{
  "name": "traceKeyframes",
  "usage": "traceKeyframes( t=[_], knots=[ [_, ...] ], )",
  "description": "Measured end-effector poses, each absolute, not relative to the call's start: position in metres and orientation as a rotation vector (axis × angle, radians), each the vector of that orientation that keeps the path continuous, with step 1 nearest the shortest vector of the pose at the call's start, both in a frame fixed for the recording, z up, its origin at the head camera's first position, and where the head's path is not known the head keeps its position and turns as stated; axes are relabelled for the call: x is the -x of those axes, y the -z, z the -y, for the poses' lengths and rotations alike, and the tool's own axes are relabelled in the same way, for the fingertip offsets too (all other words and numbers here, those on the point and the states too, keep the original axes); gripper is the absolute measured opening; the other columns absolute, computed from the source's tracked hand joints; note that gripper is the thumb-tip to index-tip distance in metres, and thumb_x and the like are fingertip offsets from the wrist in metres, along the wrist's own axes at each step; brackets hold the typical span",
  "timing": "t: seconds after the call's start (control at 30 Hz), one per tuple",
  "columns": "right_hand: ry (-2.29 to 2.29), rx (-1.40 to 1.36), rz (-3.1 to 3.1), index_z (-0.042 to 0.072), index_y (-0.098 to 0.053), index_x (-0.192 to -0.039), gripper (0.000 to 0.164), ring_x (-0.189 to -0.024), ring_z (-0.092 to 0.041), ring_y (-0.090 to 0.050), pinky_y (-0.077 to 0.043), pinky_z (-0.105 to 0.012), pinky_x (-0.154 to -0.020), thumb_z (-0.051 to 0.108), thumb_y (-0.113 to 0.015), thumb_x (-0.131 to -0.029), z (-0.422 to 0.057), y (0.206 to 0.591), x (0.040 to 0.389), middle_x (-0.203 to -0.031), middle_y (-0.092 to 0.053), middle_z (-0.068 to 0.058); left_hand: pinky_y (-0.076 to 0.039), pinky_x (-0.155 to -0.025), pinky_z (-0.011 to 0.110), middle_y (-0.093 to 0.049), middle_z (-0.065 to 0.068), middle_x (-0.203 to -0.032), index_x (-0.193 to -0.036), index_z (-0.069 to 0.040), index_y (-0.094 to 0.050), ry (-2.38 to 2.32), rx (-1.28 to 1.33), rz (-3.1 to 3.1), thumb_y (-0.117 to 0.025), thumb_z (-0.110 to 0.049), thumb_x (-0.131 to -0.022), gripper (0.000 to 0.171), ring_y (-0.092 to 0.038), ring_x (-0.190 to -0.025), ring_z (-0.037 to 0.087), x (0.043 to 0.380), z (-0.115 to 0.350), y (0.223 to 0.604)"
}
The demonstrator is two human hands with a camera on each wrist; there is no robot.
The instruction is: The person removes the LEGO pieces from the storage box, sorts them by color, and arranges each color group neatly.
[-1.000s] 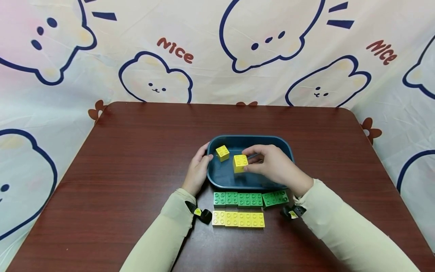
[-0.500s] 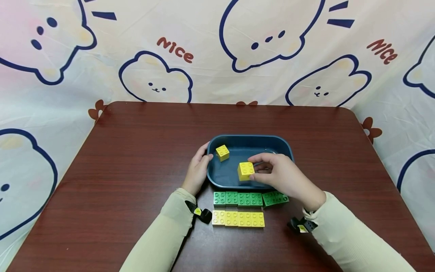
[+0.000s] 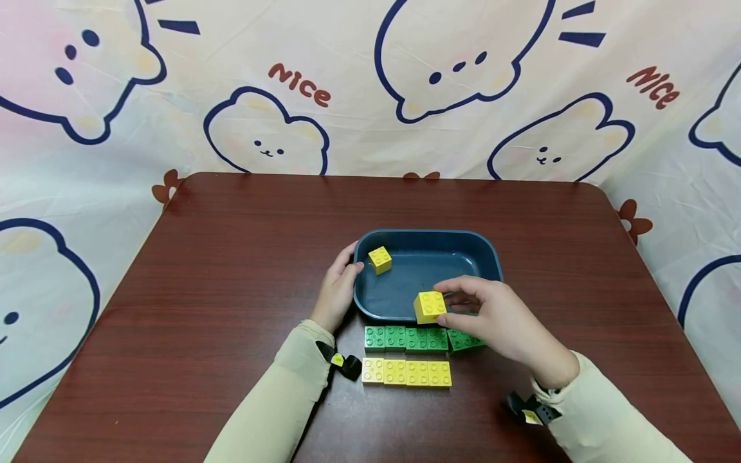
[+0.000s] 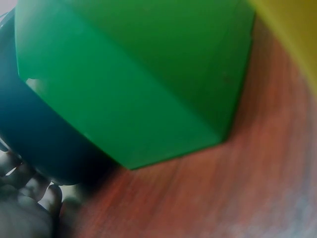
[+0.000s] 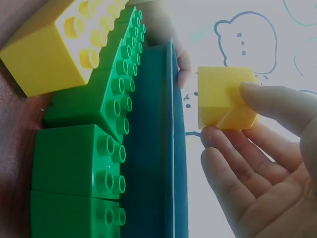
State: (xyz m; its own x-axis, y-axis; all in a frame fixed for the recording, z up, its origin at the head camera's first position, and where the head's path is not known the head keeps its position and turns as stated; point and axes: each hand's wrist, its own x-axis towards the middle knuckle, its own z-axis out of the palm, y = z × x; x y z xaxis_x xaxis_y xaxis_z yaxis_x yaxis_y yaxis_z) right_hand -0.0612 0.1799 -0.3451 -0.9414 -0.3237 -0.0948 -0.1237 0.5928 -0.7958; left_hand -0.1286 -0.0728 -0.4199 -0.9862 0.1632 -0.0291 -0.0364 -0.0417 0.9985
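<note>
Between thumb and fingertips, my right hand [image 3: 494, 318] pinches a yellow toy building brick [image 3: 429, 307] above the near rim of a dark blue tray [image 3: 428, 238]. The right wrist view shows the same yellow brick [image 5: 227, 96] raised, with the thumb on one side. My left hand [image 3: 337, 289] holds the tray's left end, its thumb at the rim. Another yellow brick [image 3: 379, 260] lies in the tray's left part. In front of the tray is a row of green bricks [image 3: 405, 339], its right end partly behind my right hand. Nearer still runs a row of yellow bricks [image 3: 406, 372].
Everything stands on a brown wooden table [image 3: 243, 257]. A pale curtain [image 3: 359, 135] with cartoon drawings hangs behind it. Close to the left wrist camera, a green brick [image 4: 124, 89] fills much of the view.
My right hand has brought the yellow brick from over the tray's middle toward its near rim and slightly right. The left hand and the tray stay in place.
</note>
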Motion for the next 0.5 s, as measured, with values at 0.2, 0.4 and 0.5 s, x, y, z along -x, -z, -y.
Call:
traceKeyframes(
  t=[0.2,0.4,0.5],
  knots=[
    [1.265,0.387,-2.631,0.023,-0.063,-0.115,0.038,-0.091,-0.007,-0.062,-0.052,-0.026,-0.077,0.025,-0.075,-0.079,-0.182,0.343,0.05,-0.111,-0.062,0.006,-0.033,-0.104,0.037,-0.041,0.001,-0.141,-0.14,-0.012,-0.042,-2.164,-0.143,-2.076,-0.039,-0.009,-0.098,0.042,-0.038,-0.129,0.017,0.128,0.073,0.42],
    [1.269,0.398,-2.654,0.024,-0.064,-0.113,0.037,-0.089,-0.005,-0.061,-0.053,-0.029,-0.076,0.024,-0.076,-0.078,-0.185,0.339,0.04,-0.109,-0.062,0.008,-0.033,-0.104,0.038,-0.041,0.001,-0.142,-0.14,-0.012,-0.042,-2.165,-0.146,-2.078,-0.038,-0.007,-0.097,0.043,-0.038,-0.129,0.018,0.129,0.073,0.42],
    [1.271,0.39,-2.658,0.025,-0.064,-0.112,0.036,-0.089,-0.005,-0.061,-0.053,-0.032,-0.076,0.024,-0.076,-0.078,-0.185,0.338,0.037,-0.108,-0.063,0.008,-0.033,-0.104,0.038,-0.041,0.001,-0.141,-0.139,-0.012,-0.042,-2.163,-0.138,-2.087,-0.038,-0.007,-0.097,0.043,-0.038,-0.128,0.018,0.129,0.073,0.421]
  ],
)
